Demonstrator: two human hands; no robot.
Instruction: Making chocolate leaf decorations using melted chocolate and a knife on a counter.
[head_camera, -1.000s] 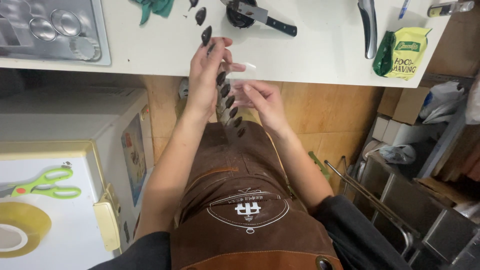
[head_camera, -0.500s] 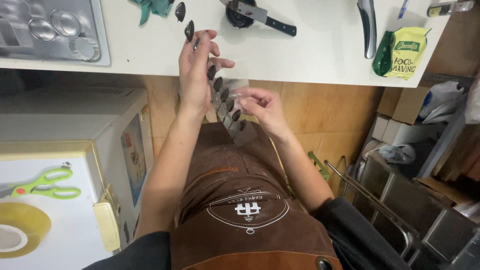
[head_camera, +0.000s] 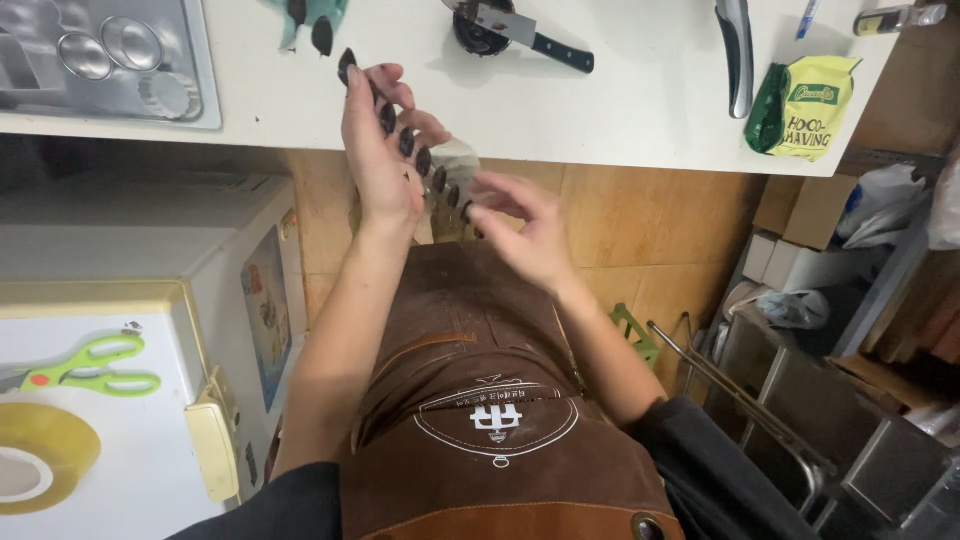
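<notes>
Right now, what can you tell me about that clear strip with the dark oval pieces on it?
The strip looks like thin clear film carrying a row of small dark glossy ovals, perhaps chocolate. It runs slanted from the white counter's edge down toward the brown apron. The left hand supports it from beneath with spread fingers; the right hand touches its lower end. More ovals lie on the counter beyond.

brown leather apron (head_camera: 480, 400) with white round emblem, dark sleeves (head_camera: 700, 470) pushed up, bare forearms.
</notes>
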